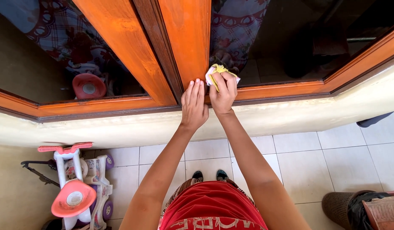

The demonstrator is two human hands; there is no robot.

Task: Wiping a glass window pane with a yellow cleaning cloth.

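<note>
Cloth, yellow and white, is bunched up inside the right hand, which is closed around it in a fist; only some folds come out above the fingers and at the thumb side. The hand presses the cloth against the wooden window frame, just at the lower end of the upright orange post, where this post meets the bottom rail. So the cloth lies above the grip and a little to the left of it, between the knuckles and the wood, touching the post edge.

The long axis of the post runs up and away from the hands, slightly tilted in this view (the camera looks down steeply), and the bottom rail runs out to the right from the cloth.

The left hand holds nothing. It lies flat and open, fingers together and pointing up, on the foot of the same post, just beside the right hand and almost touching it. The right hand is the one nearer to the cloth.

Below the frame is a pale plastered sill, then the tiled floor. A pink and white toy tricycle stands at the lower left, well apart from the hands.
</note>
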